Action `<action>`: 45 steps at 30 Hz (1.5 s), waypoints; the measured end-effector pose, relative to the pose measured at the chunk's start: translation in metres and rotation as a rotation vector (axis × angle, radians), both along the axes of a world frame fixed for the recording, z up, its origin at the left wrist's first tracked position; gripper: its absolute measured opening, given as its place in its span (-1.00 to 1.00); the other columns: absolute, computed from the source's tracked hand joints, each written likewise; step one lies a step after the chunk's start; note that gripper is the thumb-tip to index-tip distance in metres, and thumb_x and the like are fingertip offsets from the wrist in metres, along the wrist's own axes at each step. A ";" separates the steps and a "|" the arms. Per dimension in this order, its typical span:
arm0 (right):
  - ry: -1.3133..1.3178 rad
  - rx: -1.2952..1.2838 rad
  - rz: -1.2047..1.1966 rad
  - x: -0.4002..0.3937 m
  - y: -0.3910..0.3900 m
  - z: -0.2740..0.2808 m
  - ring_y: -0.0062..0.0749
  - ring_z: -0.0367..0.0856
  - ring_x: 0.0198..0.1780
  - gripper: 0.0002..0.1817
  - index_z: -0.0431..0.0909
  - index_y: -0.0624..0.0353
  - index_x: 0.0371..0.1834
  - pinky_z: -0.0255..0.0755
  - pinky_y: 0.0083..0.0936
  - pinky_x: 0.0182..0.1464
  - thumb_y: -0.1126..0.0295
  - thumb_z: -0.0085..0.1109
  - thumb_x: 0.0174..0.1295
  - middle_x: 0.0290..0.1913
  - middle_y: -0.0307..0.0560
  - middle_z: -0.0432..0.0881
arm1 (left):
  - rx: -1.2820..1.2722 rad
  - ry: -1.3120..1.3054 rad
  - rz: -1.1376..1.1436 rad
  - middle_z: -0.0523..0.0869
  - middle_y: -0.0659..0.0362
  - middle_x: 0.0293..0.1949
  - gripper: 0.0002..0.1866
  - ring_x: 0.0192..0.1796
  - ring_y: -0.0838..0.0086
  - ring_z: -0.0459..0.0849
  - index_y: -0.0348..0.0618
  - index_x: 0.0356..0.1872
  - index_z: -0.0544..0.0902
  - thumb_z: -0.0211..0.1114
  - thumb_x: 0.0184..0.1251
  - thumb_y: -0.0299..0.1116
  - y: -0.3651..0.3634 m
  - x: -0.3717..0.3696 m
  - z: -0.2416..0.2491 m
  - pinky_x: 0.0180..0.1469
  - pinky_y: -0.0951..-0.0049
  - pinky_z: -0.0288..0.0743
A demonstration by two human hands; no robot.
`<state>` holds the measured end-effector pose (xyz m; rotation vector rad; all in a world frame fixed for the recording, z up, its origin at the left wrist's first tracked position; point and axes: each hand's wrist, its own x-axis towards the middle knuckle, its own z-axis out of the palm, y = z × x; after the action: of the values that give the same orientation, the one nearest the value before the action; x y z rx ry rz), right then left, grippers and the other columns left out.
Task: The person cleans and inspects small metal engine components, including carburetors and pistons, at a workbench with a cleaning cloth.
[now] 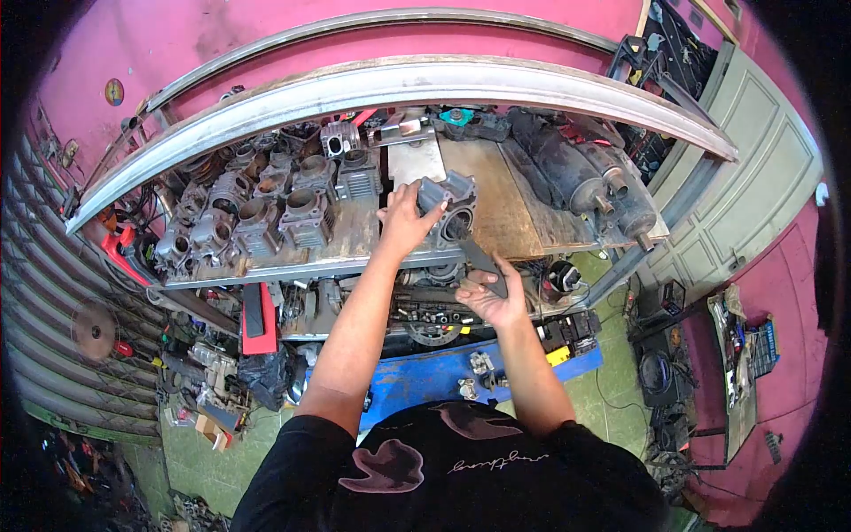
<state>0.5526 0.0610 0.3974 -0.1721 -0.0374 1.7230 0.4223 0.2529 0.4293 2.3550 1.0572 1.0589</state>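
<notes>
A grey cast-metal engine part [459,188] with a round opening at its near end rests at the front of the wooden shelf. My left hand [411,218] is closed on its left side, the thumb lying across the metal. In my right hand [493,297] is a flat dark-grey strip-like tool [480,258], pinched between thumb and fingers. Its far end overlaps the round opening, and its tip is hidden there in this view.
Rows of used engine cylinders [257,223] fill the shelf's left side. Mufflers [585,182] lie on the right. A metal rail [425,82] crosses above. Below are tools, a red box [259,319] and a blue bench [417,377] with small metal parts.
</notes>
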 end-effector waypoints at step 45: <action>-0.534 -0.250 0.045 0.023 -0.006 0.002 -0.41 0.41 -0.40 -0.76 0.51 0.04 -0.15 0.36 -0.38 -0.22 0.11 0.16 0.47 -0.58 -0.31 0.39 | -0.011 0.047 -0.040 0.57 0.11 0.16 -0.15 0.29 0.10 0.46 -0.11 0.38 0.51 0.51 0.12 0.14 -0.014 -0.009 0.009 0.17 -0.20 0.27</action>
<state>0.5752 0.0546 0.3992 -0.8173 -0.2202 1.6795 0.4137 0.2389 0.4379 2.3924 1.0258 0.9860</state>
